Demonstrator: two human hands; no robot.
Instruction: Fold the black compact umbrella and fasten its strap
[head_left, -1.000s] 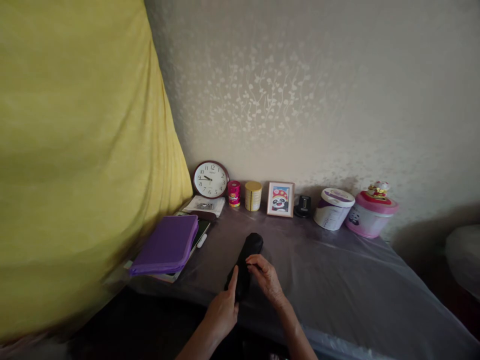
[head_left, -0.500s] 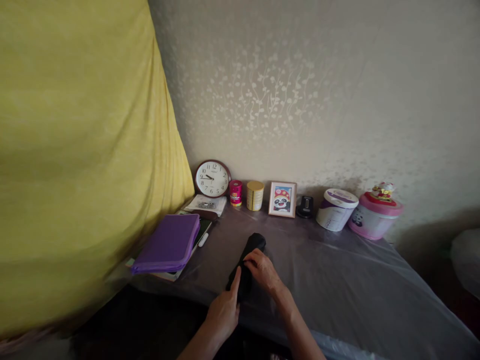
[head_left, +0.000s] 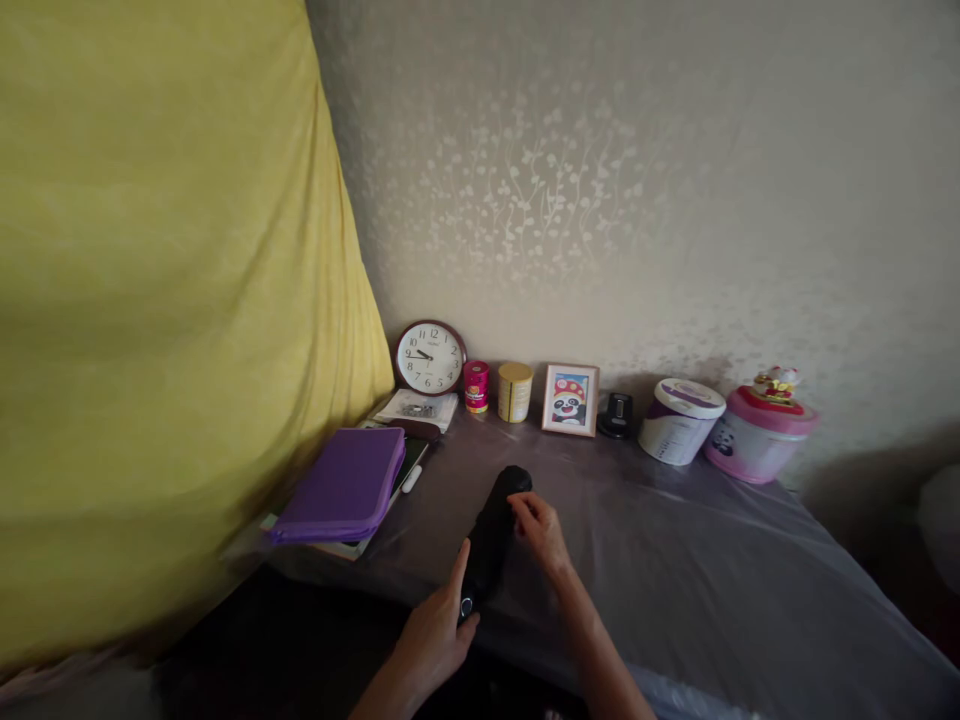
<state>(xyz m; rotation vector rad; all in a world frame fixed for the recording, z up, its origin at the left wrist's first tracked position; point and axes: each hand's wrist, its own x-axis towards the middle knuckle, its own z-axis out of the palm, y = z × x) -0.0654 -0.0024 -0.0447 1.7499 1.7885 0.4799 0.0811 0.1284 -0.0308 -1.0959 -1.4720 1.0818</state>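
Note:
A black folded umbrella point(head_left: 491, 530) lies slanted over the front part of the table, its far end pointing away and slightly right. A round button with a pale ring shows at its near end. My left hand point(head_left: 442, 620) holds that near end, the index finger stretched along its left side and the thumb below on the right. Near the far end, the fingers of my right hand point(head_left: 538, 525) are pinched together against the umbrella's right side. Whatever small part they pinch is hidden by the fingertips.
A purple zip folder point(head_left: 341, 480) lies on books at the left, near a yellow curtain point(head_left: 172, 300). Along the wall stand a clock point(head_left: 430, 357), a pink can point(head_left: 476, 387), a yellow can point(head_left: 515, 392), a framed panda picture point(head_left: 570, 400), a black device point(head_left: 616, 416) and two tubs point(head_left: 679, 430).
My right hand has slid along the umbrella toward its far end. My left hand has shifted down and left, and the button at the near end now shows. The view has shifted slightly.

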